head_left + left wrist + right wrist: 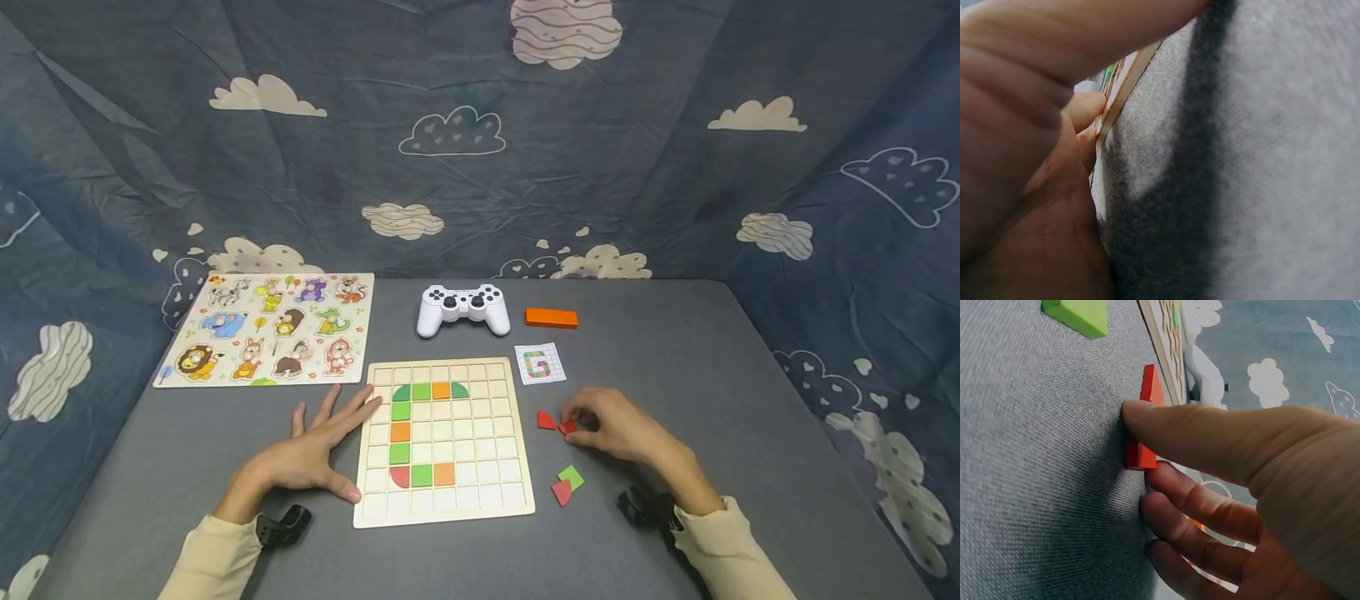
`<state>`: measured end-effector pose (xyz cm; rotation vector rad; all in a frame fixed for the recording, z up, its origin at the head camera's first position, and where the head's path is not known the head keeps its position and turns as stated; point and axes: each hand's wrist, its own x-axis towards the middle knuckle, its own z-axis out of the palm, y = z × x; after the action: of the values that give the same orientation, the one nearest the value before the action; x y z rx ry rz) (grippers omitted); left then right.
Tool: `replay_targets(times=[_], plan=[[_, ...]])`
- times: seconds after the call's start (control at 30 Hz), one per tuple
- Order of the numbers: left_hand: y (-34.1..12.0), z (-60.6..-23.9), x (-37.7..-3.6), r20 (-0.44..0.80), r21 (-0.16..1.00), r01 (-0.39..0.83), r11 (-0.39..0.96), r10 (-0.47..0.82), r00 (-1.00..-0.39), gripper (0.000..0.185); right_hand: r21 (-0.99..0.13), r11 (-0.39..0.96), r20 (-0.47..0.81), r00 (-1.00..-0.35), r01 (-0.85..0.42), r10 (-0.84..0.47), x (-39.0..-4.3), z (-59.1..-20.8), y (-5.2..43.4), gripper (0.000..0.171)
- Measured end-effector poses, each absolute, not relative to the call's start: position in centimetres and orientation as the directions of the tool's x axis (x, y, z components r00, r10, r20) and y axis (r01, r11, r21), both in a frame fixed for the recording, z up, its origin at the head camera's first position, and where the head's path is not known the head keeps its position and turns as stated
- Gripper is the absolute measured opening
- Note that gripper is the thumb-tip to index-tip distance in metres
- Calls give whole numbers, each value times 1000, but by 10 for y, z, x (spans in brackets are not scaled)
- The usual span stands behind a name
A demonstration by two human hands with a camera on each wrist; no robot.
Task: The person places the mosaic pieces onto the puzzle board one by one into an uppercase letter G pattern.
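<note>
My left hand lies flat on the grey table with fingers spread. Its fingertips touch the left edge of a wooden grid board that holds green, orange and red tiles forming a curve. My right hand is to the right of the board and pinches a small red tile lying on the table, thumb on it and fingers beside it. The right wrist view shows this red tile under my thumb tip. A second red tile lies just left of it.
A green tile and a red tile lie nearer me, right of the board. Behind the board are a pattern card, a white game controller and an orange block. An animal puzzle is at far left.
</note>
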<state>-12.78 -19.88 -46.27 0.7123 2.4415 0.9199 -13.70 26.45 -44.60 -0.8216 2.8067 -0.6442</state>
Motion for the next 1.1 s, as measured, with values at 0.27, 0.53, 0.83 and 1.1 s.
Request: replay_targets(times=[0.27, 0.53, 0.83, 1.1], plan=[[-200, -464, -127, -218, 692, 306, 654, 594, -774, 127, -394, 777, -27, -839, -491, -543, -134, -441, 260, 18], [-200, -464, -128, -215, 688, 310, 656, 593, -776, 127, -404, 753, 20, -828, -520, -561, -129, -431, 253, 17], [-199, -465, -128, -202, 698, 310, 645, 593, -780, 128, -510, 679, -22, -781, -528, -624, -127, -427, 244, 21], [-199, -465, -128, -201, 701, 313, 641, 598, -776, 127, -591, 636, -24, -776, -497, -630, -127, -422, 230, 23]])
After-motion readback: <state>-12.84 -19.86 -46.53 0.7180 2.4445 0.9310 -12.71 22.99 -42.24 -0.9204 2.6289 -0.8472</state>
